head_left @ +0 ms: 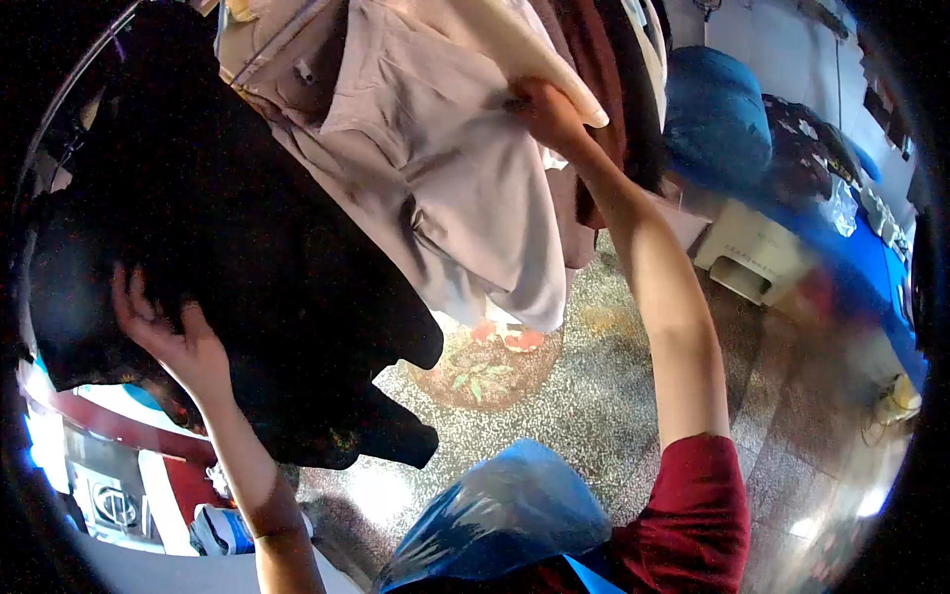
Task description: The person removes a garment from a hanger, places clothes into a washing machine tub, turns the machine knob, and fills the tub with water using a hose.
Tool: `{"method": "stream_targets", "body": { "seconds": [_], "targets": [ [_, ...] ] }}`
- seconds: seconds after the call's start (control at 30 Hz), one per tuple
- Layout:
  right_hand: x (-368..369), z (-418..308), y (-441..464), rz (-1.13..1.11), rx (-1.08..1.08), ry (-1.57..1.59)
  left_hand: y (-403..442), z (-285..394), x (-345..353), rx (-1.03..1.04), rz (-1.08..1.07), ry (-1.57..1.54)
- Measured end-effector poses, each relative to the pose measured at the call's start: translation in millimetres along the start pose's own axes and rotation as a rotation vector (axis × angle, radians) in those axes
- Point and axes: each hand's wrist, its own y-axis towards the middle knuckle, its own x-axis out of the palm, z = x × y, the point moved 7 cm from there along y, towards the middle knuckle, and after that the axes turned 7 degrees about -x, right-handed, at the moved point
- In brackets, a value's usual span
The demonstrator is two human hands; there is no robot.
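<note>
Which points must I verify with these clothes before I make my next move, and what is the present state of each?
1. Both hands visible: ok, left hand and right hand are in view.
2. Left hand placed at the black garment: ok, though its grip: cannot tell.
3. Right hand has a firm hold on the pale garment: cannot tell, fingertips are hidden.
4. Visible gap between the two garments: not ok, their edges meet in this view.
5. Plastic bag away from both hands: ok, it is near the body.
</note>
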Motion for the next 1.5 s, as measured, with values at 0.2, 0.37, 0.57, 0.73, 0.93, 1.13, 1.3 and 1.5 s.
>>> {"method": "stream_targets", "body": {
  "seconds": [0.2,0.37,0.57,0.73,0.93,1.13,1.3,1.5],
  "targets": [
    [8,-66,-57,-0.206,0.284,0.060,-12,13,16,-0.021,-0.055,-0.079],
    [37,-204,-209,-0.674,0.342,0.422,-29,22,36,-0.064,-0.121,-0.207],
    [63,-222,-447,-0.675,0.823,0.598,-44,59,64,0.041,-0.203,-0.256],
    [-16,-214,-538,-0.500,1.283,0.275,-70,111,74,0.341,-0.160,-0.273],
    [-28,-198,-550,-0.571,1.236,0.270,-111,134,103,0.378,-0.438,-0.386],
    [-23,-204,-489,-0.733,0.937,0.128,-125,128,115,0.260,-0.634,-0.408],
    [26,-225,-524,-0.953,0.947,0.286,-123,117,103,0.240,-0.629,-0.355],
    [49,-263,-512,-1.132,0.929,0.491,-128,93,87,0.174,-0.639,-0.425]
  ]
}}
